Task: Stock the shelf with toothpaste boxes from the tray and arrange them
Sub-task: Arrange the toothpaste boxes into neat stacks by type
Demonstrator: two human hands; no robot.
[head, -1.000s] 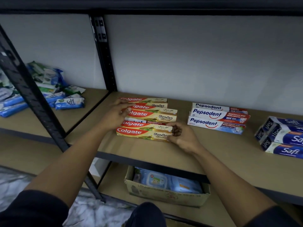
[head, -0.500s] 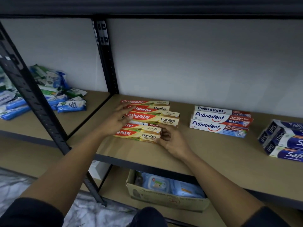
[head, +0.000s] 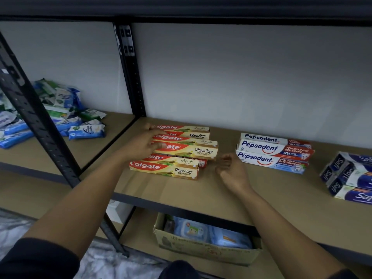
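Note:
Several red and cream Colgate boxes (head: 181,152) lie stacked flat on the wooden shelf (head: 181,190). My left hand (head: 141,144) rests flat on the left ends of the middle boxes, fingers spread and blurred. My right hand (head: 231,171) hovers just right of the stack, fingers loosely curled, holding nothing and apart from the boxes. The front Colgate box (head: 164,169) lies nearest the shelf edge. No tray is in view.
Three Pepsodent boxes (head: 273,152) lie to the right of the Colgate stack, and dark blue Safi boxes (head: 350,176) at the far right. Blue and green packets (head: 60,117) fill the left bay behind a black upright (head: 40,125). A cardboard box (head: 205,248) sits on the lower shelf.
My right hand has let go of the front Colgate box's right end and drawn back to the right. My left hand has slid up over the middle boxes. The front box shifted left.

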